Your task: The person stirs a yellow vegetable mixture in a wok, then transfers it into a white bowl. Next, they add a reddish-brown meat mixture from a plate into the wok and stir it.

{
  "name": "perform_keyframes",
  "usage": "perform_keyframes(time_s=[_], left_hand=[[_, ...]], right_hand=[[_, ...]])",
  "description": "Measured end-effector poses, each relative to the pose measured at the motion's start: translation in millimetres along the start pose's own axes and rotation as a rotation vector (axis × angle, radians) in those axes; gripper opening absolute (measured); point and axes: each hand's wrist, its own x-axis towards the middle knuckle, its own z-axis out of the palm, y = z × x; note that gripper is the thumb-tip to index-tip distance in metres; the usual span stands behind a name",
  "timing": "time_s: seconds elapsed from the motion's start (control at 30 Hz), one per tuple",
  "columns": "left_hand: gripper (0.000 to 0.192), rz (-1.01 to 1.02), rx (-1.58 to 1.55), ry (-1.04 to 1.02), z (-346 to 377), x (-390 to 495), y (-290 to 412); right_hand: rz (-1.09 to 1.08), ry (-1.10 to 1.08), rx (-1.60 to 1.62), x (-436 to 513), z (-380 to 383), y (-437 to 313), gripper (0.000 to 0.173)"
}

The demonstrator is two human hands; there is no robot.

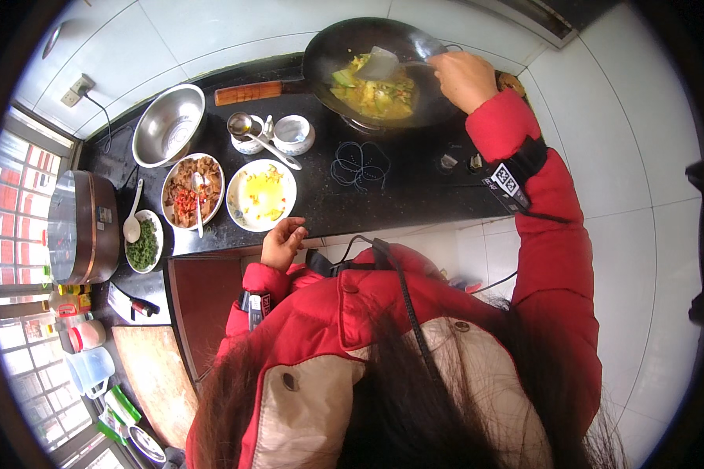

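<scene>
My right hand point(462, 79) grips the handle of a metal spatula point(379, 64) over a dark wok point(322, 47) on the stove. Green slices and yellow pieces of food point(381, 97) lie in liquid at the bottom of the wok, with the spatula's blade over their far edge. The wok's wooden handle point(249, 92) points left. Near the counter's front edge, my left hand point(283, 243) has its fingers loosely curled and appears to hold nothing. Just beyond it sits a white dish point(240, 217) with yellow residue and scraps.
A ladle point(264, 140) rests across small white jars point(294, 133). Left of them stand a steel bowl point(170, 126), an oval dish of brown slices and chopped red bits point(190, 190), and a bowl of chopped greens point(144, 243). A knife point(144, 306) lies near a wooden cutting board point(155, 375).
</scene>
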Motion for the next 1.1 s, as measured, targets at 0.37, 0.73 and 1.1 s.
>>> perform_keyframes(time_s=[0.37,0.73,1.1], left_hand=[[0.028,0.005,0.001,0.002,-0.9,-0.4,-3.3],[0.029,-0.016,0.050,0.015,-2.8,-2.5,-3.0],[0.026,0.010,-0.001,0.006,1.2,2.8,-8.5]], right_hand=[[-0.103,-0.095,-0.149,21.7,11.5,-19.4,0.013],[-0.024,-0.029,-0.169,31.0,7.7,-3.7,0.011],[-0.185,-0.146,-0.215,14.6,2.5,-26.6,0.013]])
